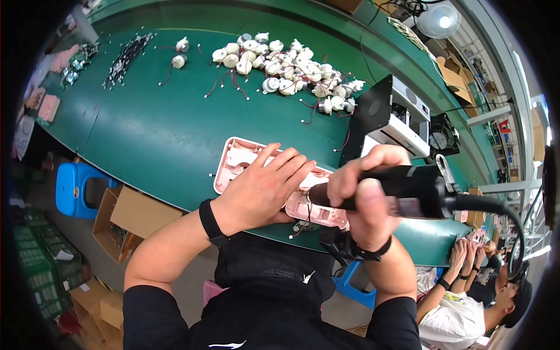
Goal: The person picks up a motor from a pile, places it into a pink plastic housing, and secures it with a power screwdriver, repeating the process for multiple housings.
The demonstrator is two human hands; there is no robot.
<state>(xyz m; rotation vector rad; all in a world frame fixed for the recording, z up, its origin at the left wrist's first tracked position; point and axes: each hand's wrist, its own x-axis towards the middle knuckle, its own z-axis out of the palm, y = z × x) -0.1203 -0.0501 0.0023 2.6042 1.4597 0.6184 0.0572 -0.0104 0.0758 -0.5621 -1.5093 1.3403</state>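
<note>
My left hand (pixel 263 188) lies flat with spread fingers on a pink plastic housing (pixel 236 158) at the near edge of the green work surface (pixel 151 128). My right hand (pixel 366 195) grips a black electric screwdriver (pixel 402 189), its barrel lying across the housing's right end; a black cable runs from it to the right. The tip is hidden behind my hands. A small green circuit board with wires (pixel 304 227) sits by the housing's near side.
A heap of small white motors with red wires (pixel 286 64) lies farther back, and small dark metal parts (pixel 125 55) at the far left. A black-and-white box unit (pixel 391 114) stands at right. Another person (pixel 466 309) works at lower right. Cardboard boxes (pixel 131 219) and a blue stool (pixel 79 189) stand below.
</note>
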